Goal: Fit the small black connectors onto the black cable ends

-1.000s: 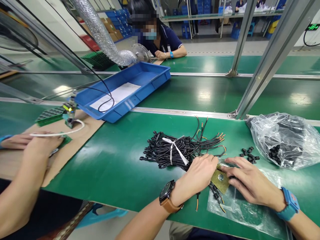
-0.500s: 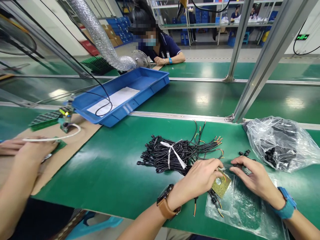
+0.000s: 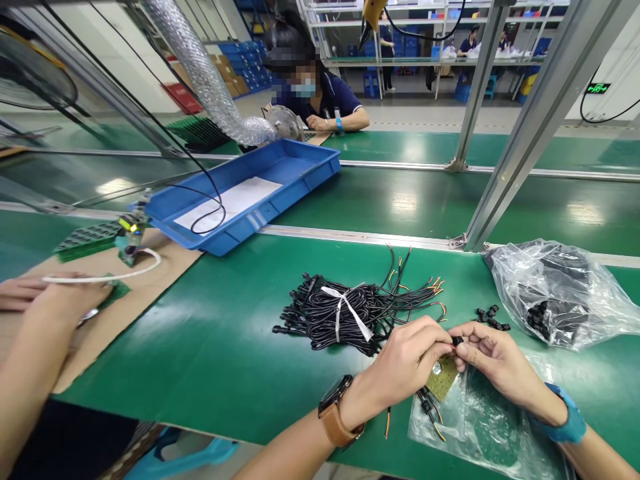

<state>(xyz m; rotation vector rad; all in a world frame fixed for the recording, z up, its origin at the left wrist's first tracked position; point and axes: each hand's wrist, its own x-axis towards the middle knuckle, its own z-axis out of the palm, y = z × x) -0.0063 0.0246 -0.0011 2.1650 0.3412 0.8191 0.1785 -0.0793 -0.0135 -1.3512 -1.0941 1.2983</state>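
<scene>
My left hand (image 3: pixel 413 357) is closed in a pinch on the end of a black cable; a bit of red wire shows at its fingertips. Right against it, my right hand (image 3: pixel 493 353) pinches a small black plastic part (image 3: pixel 457 341). The two sets of fingertips nearly touch. Below them lies a yellowish square board (image 3: pixel 443 385) with a round hole, on a flat clear plastic bag (image 3: pixel 485 420). Short black wire ends (image 3: pixel 429 402) stick out beside the board. A tied bundle of black cables (image 3: pixel 325 323) with bare coloured ends rests left of my hands.
Several loose small black parts (image 3: pixel 493 316) lie beyond my right hand, near a clear bag (image 3: pixel 565 293) of black parts. A blue tray (image 3: pixel 300 177) holds white paper. A co-worker's hands (image 3: pixel 65 297) are at the left, and another person sits opposite. A metal post (image 3: pixel 525 127) stands at right.
My right hand has moved left from beside the loose black parts to my left hand, with a small black part in its fingers. The left hand stays near the board.
</scene>
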